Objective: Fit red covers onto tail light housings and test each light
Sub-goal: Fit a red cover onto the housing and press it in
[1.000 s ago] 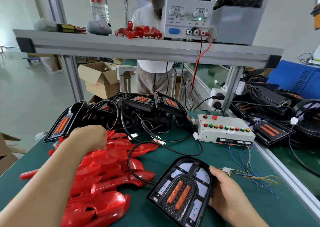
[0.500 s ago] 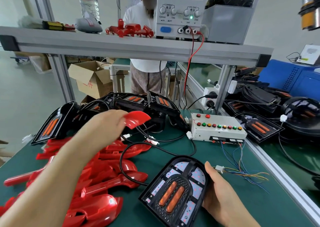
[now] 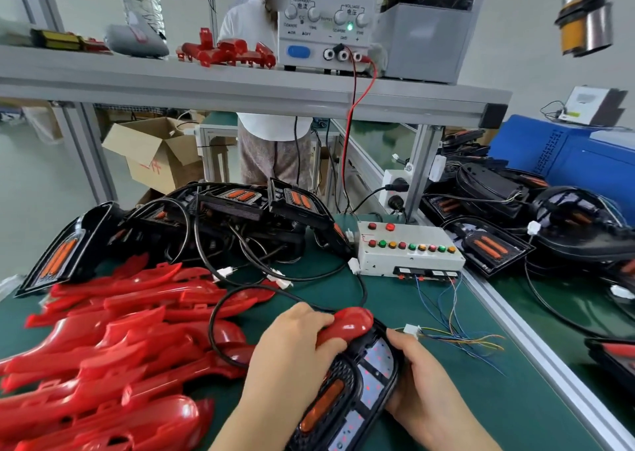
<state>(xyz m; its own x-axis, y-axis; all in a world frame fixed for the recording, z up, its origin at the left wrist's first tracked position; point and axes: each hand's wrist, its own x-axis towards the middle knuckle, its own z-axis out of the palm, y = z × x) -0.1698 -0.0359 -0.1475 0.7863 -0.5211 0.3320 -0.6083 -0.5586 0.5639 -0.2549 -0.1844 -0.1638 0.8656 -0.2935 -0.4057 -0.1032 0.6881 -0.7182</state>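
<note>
Alignment of cover to housing is the controlling relation at this station. Red cover [image 3: 347, 325] lies over the far, rounded end of the tail light housing [image 3: 357, 382], its visible part running left to right across that end while the housing's long axis runs from the far end back toward the person. Left hand [image 3: 292, 351] is closed on the cover from above, fingers wrapped over its near portion, palm overlapping the housing's left side. Right hand [image 3: 422, 382] grips the housing's right edge, thumb on the rim, fingers underneath and not visible. Housing rests on the green desk [image 3: 446, 399] directly below both hands. Cover appears laid on but not judged fully seated; its rear part is hidden by the left hand. Left hand is the nearer for pressing down. Test box [image 3: 409, 251] stands well beyond, connector [image 3: 411, 330] loose just beside the right thumb.
</note>
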